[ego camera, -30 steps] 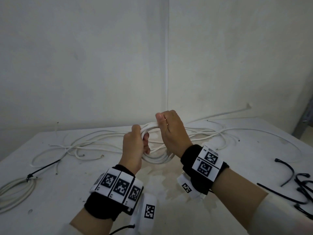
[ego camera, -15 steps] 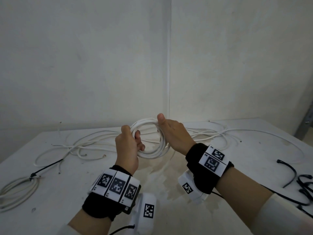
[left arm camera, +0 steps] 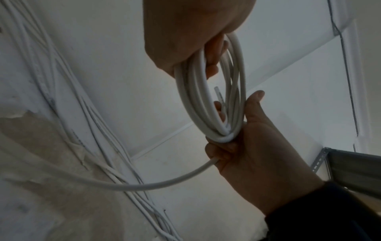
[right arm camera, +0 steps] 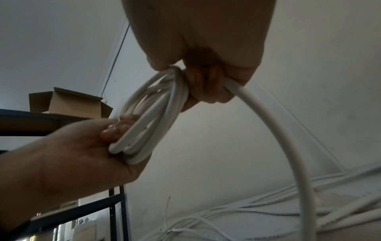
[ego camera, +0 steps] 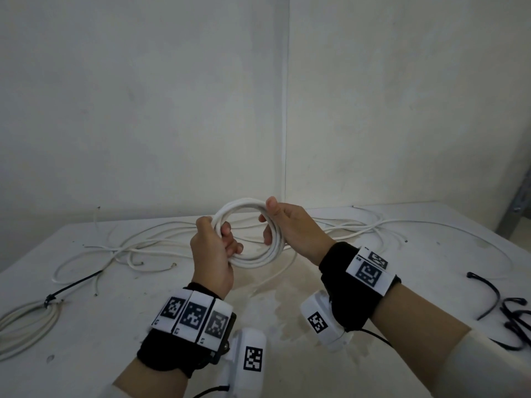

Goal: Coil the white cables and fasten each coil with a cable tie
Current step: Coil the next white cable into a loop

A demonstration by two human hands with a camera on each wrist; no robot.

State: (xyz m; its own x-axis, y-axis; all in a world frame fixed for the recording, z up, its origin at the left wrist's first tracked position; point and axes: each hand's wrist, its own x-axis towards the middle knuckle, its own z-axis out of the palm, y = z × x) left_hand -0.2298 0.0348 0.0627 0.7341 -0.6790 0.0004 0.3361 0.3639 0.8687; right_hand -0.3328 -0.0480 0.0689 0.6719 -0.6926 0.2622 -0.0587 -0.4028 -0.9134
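Observation:
Both hands hold a round coil of white cable [ego camera: 241, 203] upright above the table [ego camera: 115, 326]. My left hand [ego camera: 212, 254] grips the coil's left side with its fingers curled through the ring. On the right side, my right hand [ego camera: 290, 225] grips it with the thumb on top. In the left wrist view the coil [left arm camera: 198, 91] spans from the left hand [left arm camera: 185, 32] to the right hand [left arm camera: 257, 146], and a loose tail [left arm camera: 144, 185] runs from the right fist down to the table. The right wrist view shows the coil [right arm camera: 152, 117] and that tail [right arm camera: 288, 146].
More loose white cables [ego camera: 149, 248] sprawl across the back of the table. A finished coil [ego camera: 26, 323] with a black tie [ego camera: 51, 297] lies at the left edge. Several black cable ties [ego camera: 514, 317] lie at the right edge. Walls stand close behind.
The hands have moved apart and risen a little. The bunched loops have opened into a round ring held on both sides.

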